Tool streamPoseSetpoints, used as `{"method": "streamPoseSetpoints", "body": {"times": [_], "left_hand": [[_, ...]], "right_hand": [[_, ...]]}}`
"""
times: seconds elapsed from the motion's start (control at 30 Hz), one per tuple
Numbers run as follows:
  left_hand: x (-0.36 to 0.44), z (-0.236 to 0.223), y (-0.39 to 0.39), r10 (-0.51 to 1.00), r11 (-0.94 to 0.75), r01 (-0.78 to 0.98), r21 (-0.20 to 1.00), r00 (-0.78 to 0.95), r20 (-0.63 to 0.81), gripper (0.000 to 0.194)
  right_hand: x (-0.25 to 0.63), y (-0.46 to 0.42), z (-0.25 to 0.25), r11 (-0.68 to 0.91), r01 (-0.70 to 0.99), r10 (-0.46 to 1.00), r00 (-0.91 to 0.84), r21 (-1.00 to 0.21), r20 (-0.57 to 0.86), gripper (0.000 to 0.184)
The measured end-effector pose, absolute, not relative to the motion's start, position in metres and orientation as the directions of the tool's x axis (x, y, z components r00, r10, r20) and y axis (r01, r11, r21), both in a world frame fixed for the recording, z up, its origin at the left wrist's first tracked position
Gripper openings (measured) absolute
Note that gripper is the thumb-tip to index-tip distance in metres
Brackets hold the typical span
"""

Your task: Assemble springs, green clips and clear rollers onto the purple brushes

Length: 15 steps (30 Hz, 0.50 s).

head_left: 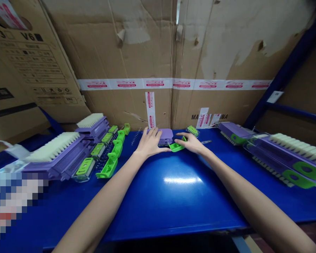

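Note:
A purple brush body lies on the blue table near the back wall. My left hand rests on its left side, fingers closed over the top and thumb stretched right along its front edge. My right hand pinches a bright green plastic handle piece at the body's front right corner. Both forearms reach in from the near edge.
On the left stand purple brushes with white bristles, rows of green clips and clear-cased green parts. Finished purple-and-green brushes lie on the right. A loose green part sits behind my right hand. Cardboard boxes wall the back.

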<state>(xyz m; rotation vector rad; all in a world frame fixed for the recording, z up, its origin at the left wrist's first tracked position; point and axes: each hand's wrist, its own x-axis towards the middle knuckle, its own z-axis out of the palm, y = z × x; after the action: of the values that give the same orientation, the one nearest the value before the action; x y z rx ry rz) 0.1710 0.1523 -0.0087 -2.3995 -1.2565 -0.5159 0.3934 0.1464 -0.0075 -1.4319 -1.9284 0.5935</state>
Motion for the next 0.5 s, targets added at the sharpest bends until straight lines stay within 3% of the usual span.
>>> {"method": "streamPoseSetpoints", "body": {"times": [0.13,0.3,0.5], "left_hand": [[0.1764,-0.0080,0.1496,0.724,-0.481,0.870,-0.110,0.465,0.510,0.085],[0.1777,-0.0066,0.1479,0.737,-0.469,0.880,-0.083,0.441,0.512,0.079],[0.1787,-0.0067,0.1474,0.727,-0.484,0.871,-0.086,0.455,0.514,0.071]], "right_hand": [[0.3975,0.1421,-0.0033,0.269,0.512,0.963,-0.167,-0.816,0.213,0.050],[0.4040,0.1431,-0.0052,0.157,0.176,0.969,-0.216,-0.972,0.117,0.072],[0.3953,0.1453,-0.0073,0.138,-0.071,0.969,-0.198,-0.988,0.149,0.055]]}}
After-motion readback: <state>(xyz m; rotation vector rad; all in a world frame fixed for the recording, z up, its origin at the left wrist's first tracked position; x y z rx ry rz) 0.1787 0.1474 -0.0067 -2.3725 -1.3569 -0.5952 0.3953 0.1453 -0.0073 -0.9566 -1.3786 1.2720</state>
